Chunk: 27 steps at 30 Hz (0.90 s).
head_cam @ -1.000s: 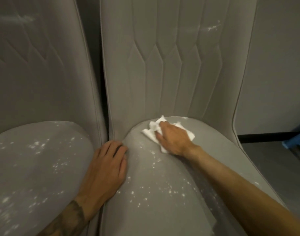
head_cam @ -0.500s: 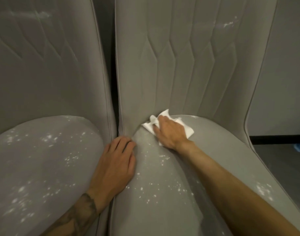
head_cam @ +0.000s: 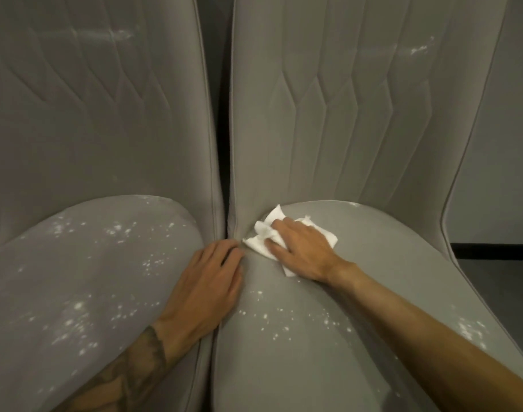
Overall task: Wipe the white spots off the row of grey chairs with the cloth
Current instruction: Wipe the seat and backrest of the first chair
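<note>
- The right hand is pressing down on the cloth, palm flat over it, fingers spread and nearly straight.
- The cloth, white and crumpled, is lying at the back left corner of the right chair seat, where the seat meets the backrest. It is just beside the dark gap between the two chairs, and its edges are sticking out around the fingers.
- The left hand is resting flat over the seam between the seats, fingers relaxed and close together, holding nothing. Its fingertips are lying near the cloth's left corner.
- White spots are showing on the right seat in front of the cloth, with another patch near the seat's right edge.
- The left chair is carrying many spots scattered across its seat.
- A faint smear is showing high on the right backrest, and another on the left backrest.
- A tattoo is showing on the left forearm.
- A pale wall and a dark floor are showing right of the chairs.
</note>
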Each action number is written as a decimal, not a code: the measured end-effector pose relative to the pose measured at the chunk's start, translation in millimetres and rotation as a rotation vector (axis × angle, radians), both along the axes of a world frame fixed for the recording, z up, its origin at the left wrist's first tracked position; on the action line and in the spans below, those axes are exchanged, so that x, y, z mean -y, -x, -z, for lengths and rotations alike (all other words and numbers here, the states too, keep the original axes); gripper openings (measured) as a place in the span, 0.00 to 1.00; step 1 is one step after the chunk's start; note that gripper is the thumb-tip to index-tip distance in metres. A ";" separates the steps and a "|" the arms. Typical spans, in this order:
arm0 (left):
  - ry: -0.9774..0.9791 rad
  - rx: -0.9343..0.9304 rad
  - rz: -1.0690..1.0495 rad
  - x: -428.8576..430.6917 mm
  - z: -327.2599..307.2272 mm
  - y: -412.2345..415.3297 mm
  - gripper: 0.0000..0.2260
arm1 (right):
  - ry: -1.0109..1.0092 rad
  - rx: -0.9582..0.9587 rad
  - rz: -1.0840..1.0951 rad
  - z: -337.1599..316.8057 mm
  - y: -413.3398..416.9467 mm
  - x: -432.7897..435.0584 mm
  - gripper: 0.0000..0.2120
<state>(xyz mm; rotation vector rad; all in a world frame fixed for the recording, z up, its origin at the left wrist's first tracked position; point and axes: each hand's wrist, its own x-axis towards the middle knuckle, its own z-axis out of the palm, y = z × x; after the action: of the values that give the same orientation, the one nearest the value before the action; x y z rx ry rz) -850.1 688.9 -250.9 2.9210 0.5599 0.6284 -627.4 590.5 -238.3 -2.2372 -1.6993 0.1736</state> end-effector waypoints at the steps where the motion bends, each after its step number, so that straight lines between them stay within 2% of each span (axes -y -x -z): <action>1: 0.006 -0.007 -0.009 1.4 -0.1 3.2 0.15 | 0.017 0.022 0.030 -3.2 -8.6 -0.1 0.14; 4: 0.050 -0.005 -0.033 7.1 -0.1 4.2 0.17 | 0.017 0.027 0.171 -5.7 -12.6 -9.4 0.15; 9: 0.090 0.018 -0.047 8.4 0.6 4.2 0.18 | 0.013 0.028 0.003 6.1 11.9 3.2 0.13; 12: 0.083 0.006 -0.056 7.5 2.0 4.3 0.17 | 0.088 0.083 0.114 -2.6 -11.1 -3.0 0.15; 14: 0.084 0.009 -0.061 7.8 2.4 4.1 0.17 | 0.073 0.054 0.180 -5.2 -5.0 -10.8 0.16; 19: 0.117 0.005 -0.044 8.8 -1.0 4.4 0.18 | 0.001 0.021 -0.037 6.2 26.0 8.9 0.14; 23: 0.135 -0.018 -0.062 8.8 -1.8 5.1 0.20 | 0.052 0.057 0.071 -3.8 -3.4 -3.4 0.14; 25: 0.134 -0.013 -0.060 9.0 -1.3 4.6 0.19 | 0.033 0.029 0.129 -4.0 2.3 -8.0 0.14; 27: 0.130 0.007 -0.059 8.9 -0.6 4.0 0.18 | -0.008 -0.029 0.093 1.6 19.6 -1.2 0.14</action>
<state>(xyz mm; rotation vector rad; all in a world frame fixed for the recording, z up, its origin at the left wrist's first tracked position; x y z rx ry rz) -854.1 680.0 -250.3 2.7897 0.6626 0.5854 -647.1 591.7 -240.0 -2.2909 -1.5742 0.1759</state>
